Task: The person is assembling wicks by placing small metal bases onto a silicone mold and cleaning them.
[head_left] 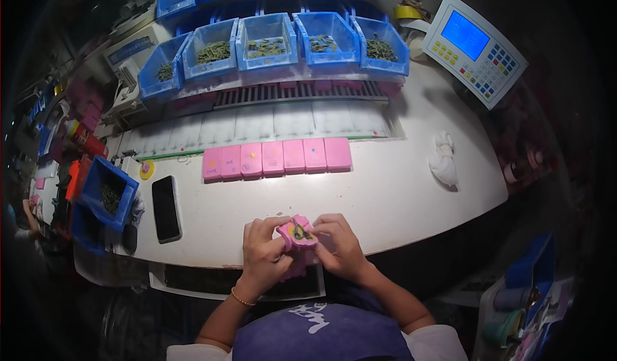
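Note:
My left hand (263, 248) is closed round the left side of a pink rubber mould (310, 223), held just above the table's front edge. Thin dark green pieces (299, 230) lie on the mould's open face, with a yellowish patch around them. From the other side, my right hand (342, 245) pinches at the mould's right edge, its index finger and thumb bent against it. A row of pink mould blocks (283, 158) with small coloured dots stands farther up the table. Part of the mould is hidden behind my fingers.
Blue bins (267, 43) of small green pieces fill the racks at the back. A black phone (167, 210) and a blue bin (106, 190) are at left. On the right are a white cloth bundle (443, 160) and a keypad device with a blue screen (467, 35).

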{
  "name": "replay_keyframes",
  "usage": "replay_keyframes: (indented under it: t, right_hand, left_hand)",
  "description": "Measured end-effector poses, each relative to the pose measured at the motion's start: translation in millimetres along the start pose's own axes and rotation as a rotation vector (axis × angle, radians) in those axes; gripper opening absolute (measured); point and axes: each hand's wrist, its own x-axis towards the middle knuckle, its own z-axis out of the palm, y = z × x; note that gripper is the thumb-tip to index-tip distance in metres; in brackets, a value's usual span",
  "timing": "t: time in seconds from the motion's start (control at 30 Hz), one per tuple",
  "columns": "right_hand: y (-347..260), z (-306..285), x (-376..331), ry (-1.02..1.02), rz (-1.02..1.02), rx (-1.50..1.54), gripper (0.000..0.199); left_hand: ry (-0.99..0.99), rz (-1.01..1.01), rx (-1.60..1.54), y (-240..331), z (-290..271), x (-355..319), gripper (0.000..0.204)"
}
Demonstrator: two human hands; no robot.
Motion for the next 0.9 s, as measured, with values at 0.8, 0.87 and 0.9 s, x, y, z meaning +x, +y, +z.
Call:
replay_keyframes:
  t: [0.8,0.87,0.9]
  right_hand:
    - [4.3,-13.1,25.9,-0.214,0.348,0.434,0.03]
    - [-2.7,-13.1,30.8,-0.193,0.253,0.092,0.03]
    - [-4.0,-13.4,29.6,-0.195,0.255,0.092,0.03]
  left_hand:
    - [-0.028,0.004,-0.125,3.2,3.9,2.8,0.014]
    - [-0.043,0.006,-0.079,2.3,3.5,-0.1,0.015]
    - [-0.056,0.01,-0.034,2.1,3.4,-1.5,0.015]
